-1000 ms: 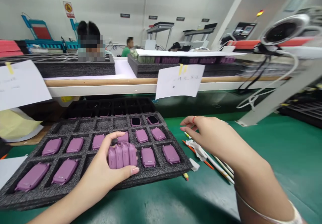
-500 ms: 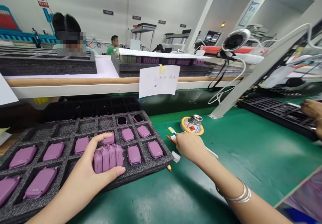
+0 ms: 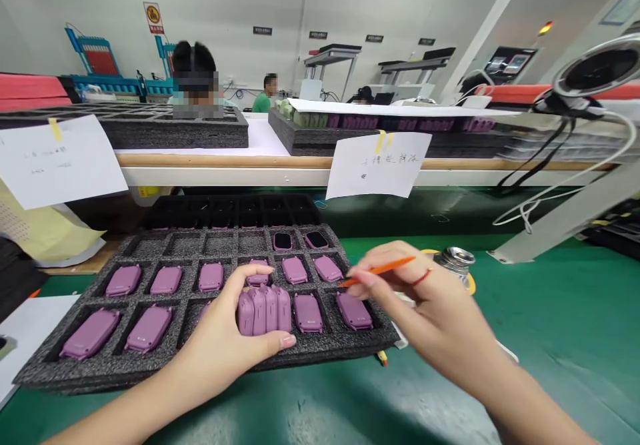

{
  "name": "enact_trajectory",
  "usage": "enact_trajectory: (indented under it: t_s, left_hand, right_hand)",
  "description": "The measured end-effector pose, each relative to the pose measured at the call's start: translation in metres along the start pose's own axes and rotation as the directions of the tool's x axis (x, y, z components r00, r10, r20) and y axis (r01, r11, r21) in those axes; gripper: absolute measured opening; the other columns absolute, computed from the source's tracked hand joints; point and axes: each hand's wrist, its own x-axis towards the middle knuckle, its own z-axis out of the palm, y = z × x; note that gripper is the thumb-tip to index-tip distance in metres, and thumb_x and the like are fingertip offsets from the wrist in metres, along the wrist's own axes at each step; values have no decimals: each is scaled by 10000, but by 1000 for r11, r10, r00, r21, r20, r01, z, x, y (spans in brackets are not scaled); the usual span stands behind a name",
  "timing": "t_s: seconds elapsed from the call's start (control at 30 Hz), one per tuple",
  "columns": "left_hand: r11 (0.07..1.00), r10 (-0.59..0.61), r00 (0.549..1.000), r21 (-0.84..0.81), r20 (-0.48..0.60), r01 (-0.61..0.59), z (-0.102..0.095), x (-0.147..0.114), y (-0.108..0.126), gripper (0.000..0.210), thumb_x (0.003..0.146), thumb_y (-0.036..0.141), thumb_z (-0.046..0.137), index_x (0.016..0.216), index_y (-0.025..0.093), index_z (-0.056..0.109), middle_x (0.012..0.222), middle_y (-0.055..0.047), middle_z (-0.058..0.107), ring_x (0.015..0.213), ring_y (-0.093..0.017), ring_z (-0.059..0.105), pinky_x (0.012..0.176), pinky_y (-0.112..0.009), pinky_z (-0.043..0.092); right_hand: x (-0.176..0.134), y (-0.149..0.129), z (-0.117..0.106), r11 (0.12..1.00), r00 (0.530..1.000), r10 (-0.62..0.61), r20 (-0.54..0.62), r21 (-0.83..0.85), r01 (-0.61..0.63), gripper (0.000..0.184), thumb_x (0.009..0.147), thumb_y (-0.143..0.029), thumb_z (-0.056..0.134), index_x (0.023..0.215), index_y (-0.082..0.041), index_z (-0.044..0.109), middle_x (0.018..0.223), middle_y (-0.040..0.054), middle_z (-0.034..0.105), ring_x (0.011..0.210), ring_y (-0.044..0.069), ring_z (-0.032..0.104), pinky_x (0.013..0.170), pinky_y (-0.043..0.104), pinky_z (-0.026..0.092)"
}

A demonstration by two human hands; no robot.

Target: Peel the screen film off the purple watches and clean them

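Orange stick [image 3: 393, 266] lifted, pinched between right fingers [image 3: 384, 291]

The gripped row of cases [image 3: 264, 311] is purple, as are the seated cases [image 3: 307, 313] in the foam tray [image 3: 333, 346], which is dark grey with a lighter speckle. Two purple-rimmed screens [image 3: 283, 241] are black. The stick [image 3: 387, 267] is orange, the wrist cord [image 3: 423, 277] red, the worktop [image 3: 320, 405] green, and the hung papers [image 3: 375, 177] white with yellow tape [image 3: 381, 141].

Glare pales the green bench [image 3: 305, 406] closer in than your left hand [image 3: 235, 328]; beyond, a black tray [image 3: 237, 200] lies shadowed.
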Motion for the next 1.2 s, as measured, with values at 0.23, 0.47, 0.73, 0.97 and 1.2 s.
enact_trajectory:
  t_s: [0.23, 0.47, 0.73, 0.97, 1.2]
  left_hand:
    - [1000, -10, 1000, -1, 9, 10, 0, 2, -1, 691, 664, 316, 829, 1261, 310, 483, 1213, -74, 692, 1177, -338, 653, 1059, -520, 454]
    - [997, -4, 1000, 79, -26, 7, 1, 1, 3, 648, 639, 356, 833, 1206, 324, 521, 1338, -34, 617, 1059, -291, 658, 964, -439, 484]
    - [997, 7, 1000, 73, -3, -7, 1, 1, 3, 606, 646, 332, 834, 1168, 326, 526, 1331, -13, 604, 1076, -270, 637, 942, -387, 479]
    - [999, -14, 1000, 38, 24, 14, 0, 2, 2, 627, 660, 357, 844, 1194, 334, 516, 1160, 7, 640, 1027, -250, 625, 956, -396, 461]
    - [998, -21, 1000, 59, 16, 20, 0, 2, 4, 580, 682, 376, 819, 1179, 322, 525, 1131, 4, 644, 993, -245, 621, 914, -390, 470]
  right_hand:
    - [17, 9, 55, 996, 988, -86, 127, 28, 83, 186, 966, -160, 565, 809, -183, 661, 785, 37, 724, 715, 187, 706, 700, 292, 572]
    - [7, -18, 56, 960, 986, -155, -59, 226, 164, 126, 986, -211, 573, 888, -206, 651, 822, 27, 749, 742, 168, 735, 711, 276, 603]
    - [-11, -19, 61, 890, 943, -329, -58, 315, 329, 39, 972, -186, 614, 954, -221, 612, 808, 30, 739, 716, 166, 718, 667, 313, 604]
    - [-9, -18, 70, 892, 954, -291, -79, 339, 300, 73, 988, -173, 569, 936, -210, 603, 762, 16, 685, 727, 152, 704, 658, 276, 600]
    - [-10, -20, 68, 901, 942, -332, -48, 279, 332, 80, 995, -193, 562, 944, -247, 593, 783, 23, 710, 731, 177, 712, 676, 313, 598]
